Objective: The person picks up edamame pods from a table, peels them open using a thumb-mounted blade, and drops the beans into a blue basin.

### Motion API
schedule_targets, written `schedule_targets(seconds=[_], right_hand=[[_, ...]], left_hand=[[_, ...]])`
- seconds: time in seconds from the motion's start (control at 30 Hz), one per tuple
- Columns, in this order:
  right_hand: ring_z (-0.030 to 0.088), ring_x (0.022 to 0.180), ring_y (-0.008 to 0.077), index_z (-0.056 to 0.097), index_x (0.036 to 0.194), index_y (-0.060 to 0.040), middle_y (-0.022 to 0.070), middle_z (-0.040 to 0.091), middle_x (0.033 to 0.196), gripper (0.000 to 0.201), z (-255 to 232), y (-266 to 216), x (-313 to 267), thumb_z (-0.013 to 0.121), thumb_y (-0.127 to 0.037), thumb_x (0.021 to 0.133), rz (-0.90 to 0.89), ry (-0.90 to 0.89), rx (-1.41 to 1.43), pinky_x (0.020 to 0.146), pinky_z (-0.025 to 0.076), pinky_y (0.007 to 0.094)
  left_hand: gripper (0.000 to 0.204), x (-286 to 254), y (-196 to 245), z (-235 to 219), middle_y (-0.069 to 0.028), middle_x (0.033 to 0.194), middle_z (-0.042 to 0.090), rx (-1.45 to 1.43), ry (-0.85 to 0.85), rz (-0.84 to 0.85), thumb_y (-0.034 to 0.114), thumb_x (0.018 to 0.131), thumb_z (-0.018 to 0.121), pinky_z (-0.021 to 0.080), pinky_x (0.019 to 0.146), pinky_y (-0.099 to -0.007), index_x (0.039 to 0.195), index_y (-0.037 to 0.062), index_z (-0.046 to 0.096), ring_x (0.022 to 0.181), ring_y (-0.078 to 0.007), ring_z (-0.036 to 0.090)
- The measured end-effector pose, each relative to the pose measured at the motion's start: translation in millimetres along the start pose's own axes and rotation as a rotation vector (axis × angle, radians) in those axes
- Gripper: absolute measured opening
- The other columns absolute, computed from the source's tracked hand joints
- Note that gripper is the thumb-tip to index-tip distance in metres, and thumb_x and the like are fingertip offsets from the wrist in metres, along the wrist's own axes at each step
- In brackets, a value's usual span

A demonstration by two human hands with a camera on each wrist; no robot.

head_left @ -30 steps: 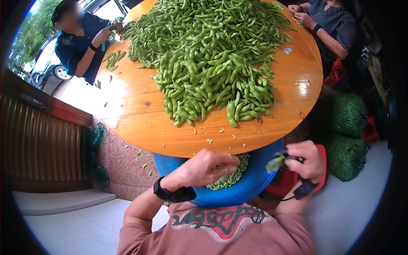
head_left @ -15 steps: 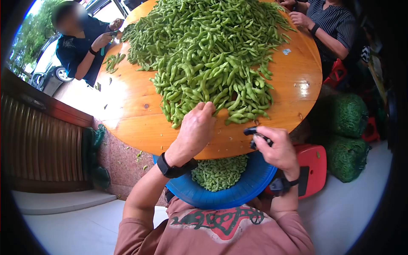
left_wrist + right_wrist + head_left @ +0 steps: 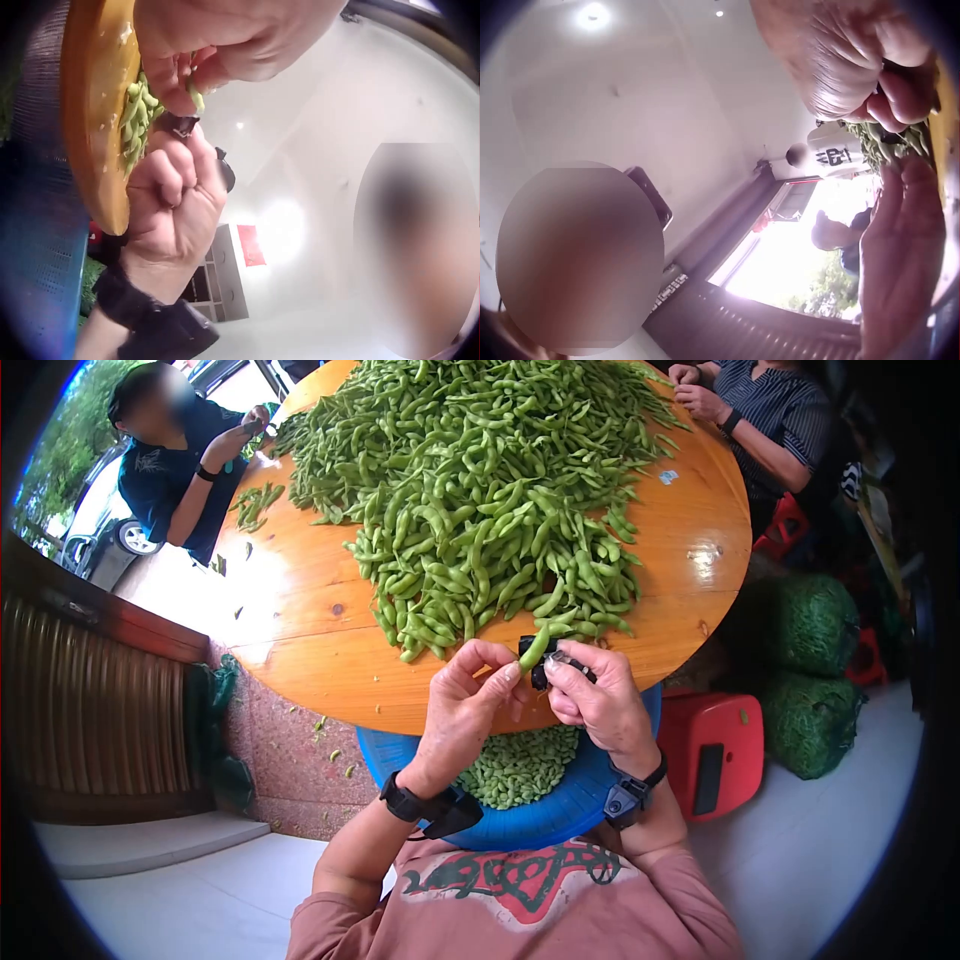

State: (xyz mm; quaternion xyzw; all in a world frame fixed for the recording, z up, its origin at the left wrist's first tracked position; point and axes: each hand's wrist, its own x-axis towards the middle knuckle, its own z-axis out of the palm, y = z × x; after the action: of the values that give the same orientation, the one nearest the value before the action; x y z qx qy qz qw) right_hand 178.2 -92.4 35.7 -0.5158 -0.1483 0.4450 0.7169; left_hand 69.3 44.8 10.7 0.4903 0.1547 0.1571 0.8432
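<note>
My left hand (image 3: pixel 462 700) pinches one green edamame pod (image 3: pixel 537 647) between thumb and fingers, over the table's near edge. The right hand (image 3: pixel 608 710) grips a small black hand tool (image 3: pixel 540 678), its head right at the pod. In the left wrist view the pod (image 3: pixel 196 97) points down toward the black tool (image 3: pixel 182 124). Fingers hide much of the tool, so I cannot tell its exact kind. Beyond the hands, a large heap of edamame pods (image 3: pixel 480 510) covers much of the wooden table (image 3: pixel 330 680). Below them, shelled beans (image 3: pixel 520 765) lie in a blue basin (image 3: pixel 530 825).
A red plastic stool (image 3: pixel 745 745) stands right of the basin. Behind it are full green mesh bags (image 3: pixel 815 725). Two other people (image 3: pixel 160 480) sit across the table, at left and right. Bits of pod (image 3: pixel 335 755) litter the floor at left.
The left hand went from above the basin to the heap, then came back with a pod. The right hand swung in from the right with the tool, and both hands have met.
</note>
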Motion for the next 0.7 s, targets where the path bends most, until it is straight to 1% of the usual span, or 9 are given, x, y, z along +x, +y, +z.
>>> schedule_targets(seconds=[0.2,0.33,0.4,0.43,0.5,0.6,0.63,0.67,0.7], right_hand=[[0.041,0.057,0.002,0.061,0.112,0.0029,-0.0043,0.047,0.074,0.017,-4,2,0,0.057,-0.005,0.097,-0.006,-0.068,0.049,0.045,0.03,0.0178],[0.04,0.057,0.002,0.061,0.114,0.0026,-0.0044,0.047,0.073,0.019,-4,5,0,0.056,-0.005,0.097,-0.019,-0.069,0.034,0.045,0.03,0.0174],[0.041,0.057,0.0008,0.062,0.114,0.0042,-0.0058,0.045,0.072,0.021,-3,4,-3,0.057,-0.009,0.099,-0.091,-0.042,-0.086,0.047,0.032,0.0179],[0.041,0.057,0.0008,0.062,0.114,0.0042,-0.0058,0.045,0.072,0.021,-7,3,-3,0.057,-0.009,0.099,-0.092,-0.04,-0.085,0.047,0.032,0.0179],[0.038,0.055,0.0005,0.063,0.115,0.0035,-0.006,0.044,0.071,0.021,-18,1,-3,0.056,-0.009,0.099,0.047,-0.243,0.213,0.045,0.029,0.018],[0.035,0.053,-0.0004,0.062,0.116,0.0027,-0.0064,0.044,0.07,0.021,-20,-5,-6,0.055,-0.01,0.1,0.076,-0.324,0.213,0.044,0.024,0.0173],[0.043,0.056,0.0036,0.064,0.111,0.004,-0.0039,0.049,0.071,0.019,-20,-10,-7,0.056,-0.007,0.098,0.105,-0.291,0.17,0.046,0.034,0.0216],[0.043,0.056,0.0036,0.064,0.111,0.004,-0.0039,0.049,0.071,0.019,-18,-9,-8,0.056,-0.007,0.098,0.107,-0.291,0.169,0.046,0.034,0.0216],[0.048,0.059,0.0075,0.065,0.108,0.0042,-0.0005,0.052,0.072,0.018,-13,-7,-7,0.057,-0.005,0.095,-0.088,-0.198,-0.183,0.051,0.039,0.025]], left_hand=[[0.004,-3,-12,4,-0.0008,0.073,0.059,0.379,0.106,0.281,-0.001,0.095,0.06,0.045,0.054,-0.0204,0.095,0.0004,0.056,0.064,-0.0052,0.056],[0.007,-5,-12,6,-0.0009,0.075,0.058,0.6,0.132,0.404,-0.005,0.094,0.059,0.043,0.052,-0.0205,0.093,0.0008,0.055,0.062,-0.0049,0.056],[0.008,-10,-7,7,-0.0027,0.08,0.059,0.275,0.026,0.17,-0.003,0.093,0.062,0.041,0.05,-0.0205,0.095,0.0019,0.055,0.059,-0.0081,0.055],[0.008,-9,-5,4,-0.0027,0.08,0.059,0.275,0.024,0.169,-0.003,0.093,0.062,0.041,0.05,-0.0205,0.095,0.0019,0.055,0.059,-0.0081,0.055],[0.018,-6,-2,-4,-0.0054,0.092,0.063,-0.457,-0.203,-0.2,0.003,0.091,0.067,0.038,0.047,-0.0216,0.106,0.0026,0.056,0.055,-0.0116,0.053],[0.028,-5,-5,-5,-0.0055,0.1,0.063,-0.513,-0.34,-0.226,0.008,0.09,0.069,0.039,0.047,-0.0238,0.113,0.0031,0.054,0.054,-0.0139,0.053],[0.032,-4,-1,-5,-0.0047,0.101,0.063,-0.395,-0.334,-0.211,0.014,0.091,0.07,0.041,0.049,-0.025,0.116,0.0041,0.053,0.055,-0.014,0.053],[0.032,-5,4,-1,-0.0047,0.101,0.063,-0.397,-0.332,-0.211,0.014,0.091,0.07,0.041,0.049,-0.025,0.116,0.0041,0.053,0.055,-0.014,0.053],[0.028,-5,12,5,-0.0042,0.098,0.062,-0.242,-0.255,-0.227,0.013,0.093,0.068,0.043,0.052,-0.0257,0.115,0.0055,0.052,0.06,-0.0142,0.056]])
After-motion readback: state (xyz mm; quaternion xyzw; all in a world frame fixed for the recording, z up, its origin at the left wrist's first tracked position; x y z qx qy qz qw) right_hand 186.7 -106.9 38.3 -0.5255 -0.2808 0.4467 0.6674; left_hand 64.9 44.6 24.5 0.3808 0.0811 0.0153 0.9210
